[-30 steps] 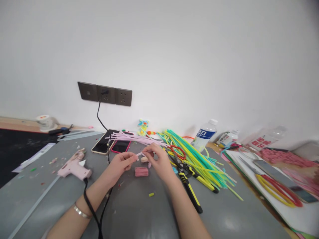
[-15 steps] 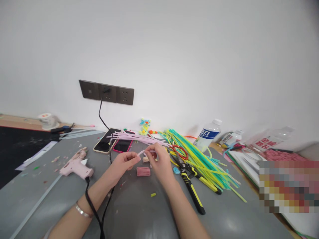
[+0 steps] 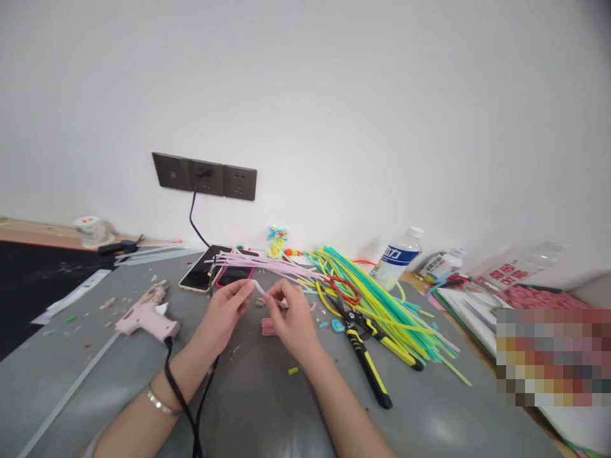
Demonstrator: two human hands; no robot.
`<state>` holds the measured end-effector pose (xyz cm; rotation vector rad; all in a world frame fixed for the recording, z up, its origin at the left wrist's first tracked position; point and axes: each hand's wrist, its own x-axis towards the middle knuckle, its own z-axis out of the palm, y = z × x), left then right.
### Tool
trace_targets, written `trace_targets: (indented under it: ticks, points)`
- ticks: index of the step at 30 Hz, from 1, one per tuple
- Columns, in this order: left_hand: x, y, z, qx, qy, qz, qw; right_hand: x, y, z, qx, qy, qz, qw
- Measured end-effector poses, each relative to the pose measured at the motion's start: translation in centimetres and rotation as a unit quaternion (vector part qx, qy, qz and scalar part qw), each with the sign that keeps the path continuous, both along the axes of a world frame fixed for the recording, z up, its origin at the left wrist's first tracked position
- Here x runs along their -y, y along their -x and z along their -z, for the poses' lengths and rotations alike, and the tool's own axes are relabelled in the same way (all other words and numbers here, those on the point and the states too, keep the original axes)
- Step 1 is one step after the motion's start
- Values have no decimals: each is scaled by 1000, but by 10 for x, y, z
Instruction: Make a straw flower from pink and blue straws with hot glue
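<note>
A short pale pink strip is pinched between both hands above the grey table. My left hand grips its upper left end between thumb and fingers. Its lower right end is in the fingers of my right hand. Just under my right hand lies a small pink ribbed block, partly hidden by the fingers. Behind the hands, a bundle of pink strips lies across two phones. A small yellow-green piece rests nearer on the table.
Yellow-handled pliers and green and yellow strips lie on the right, near a bottle. A pink glue gun is on the left, its black cable passing over my left forearm. Paper and a blurred patch are far right.
Both hands have shifted slightly left, and the strip between them now slants down to the right. My right hand now covers part of the pink block.
</note>
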<state>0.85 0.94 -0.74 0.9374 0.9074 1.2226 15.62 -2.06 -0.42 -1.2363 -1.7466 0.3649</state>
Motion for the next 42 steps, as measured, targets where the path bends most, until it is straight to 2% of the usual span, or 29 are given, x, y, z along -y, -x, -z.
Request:
trace_targets:
  ticks: [4, 8, 13, 18, 24, 31, 42]
  points:
    - [-1, 1, 3, 12, 1, -7, 1000, 3, 10, 4, -16, 37, -27, 999]
    - [-3, 1, 3, 6, -6, -3, 1000, -2, 7, 5, -64, 65, -42, 995]
    - [-2, 1, 2, -25, -7, 8, 1000, -14, -15, 2, -91, 9, -36, 995]
    - [0, 0, 1, -106, -27, 33, 993, -17, -30, -3, -7, -40, -12, 999]
    - [2, 1, -2, -217, -71, 86, 970, -14, -31, -6, 49, -71, -11, 996]
    - [2, -3, 5, -246, -117, 186, 944, -12, -27, -7, 62, -67, -70, 993]
    - [2, -1, 10, -280, -115, 195, 933, -11, -23, -6, 28, -60, -122, 990]
